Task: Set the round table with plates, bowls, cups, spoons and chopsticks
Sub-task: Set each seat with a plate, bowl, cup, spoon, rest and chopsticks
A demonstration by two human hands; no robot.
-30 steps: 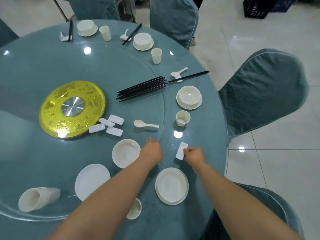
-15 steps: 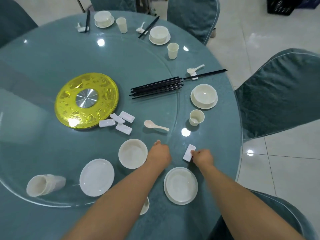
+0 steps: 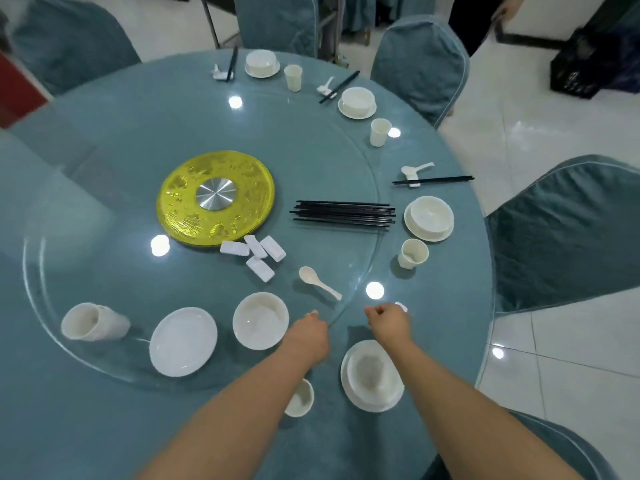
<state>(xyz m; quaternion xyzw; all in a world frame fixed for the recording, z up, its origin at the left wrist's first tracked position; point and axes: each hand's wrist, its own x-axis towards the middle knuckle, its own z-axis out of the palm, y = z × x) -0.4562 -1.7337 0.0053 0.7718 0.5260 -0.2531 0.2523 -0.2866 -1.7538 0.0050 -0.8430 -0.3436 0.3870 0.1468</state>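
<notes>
Three finished settings are seen along the round table's [image 3: 104, 140] far and right rim. Loose stock on the glass: four white rests [image 3: 254, 252], one spoon [image 3: 318, 282], one chopstick bundle [image 3: 343, 214]. Left hand [image 3: 306, 336] is curled, nothing seen gripped. Right hand [image 3: 389, 322] covers a white rest [image 3: 401, 306]; grip can't be told.

Bowl [image 3: 372, 374] on plate [image 3: 353, 393] nearest, spoon [image 3: 318, 282] beyond, chopsticks [image 3: 343, 214] farther back, rests [image 3: 256, 252] left of spoon.
</notes>
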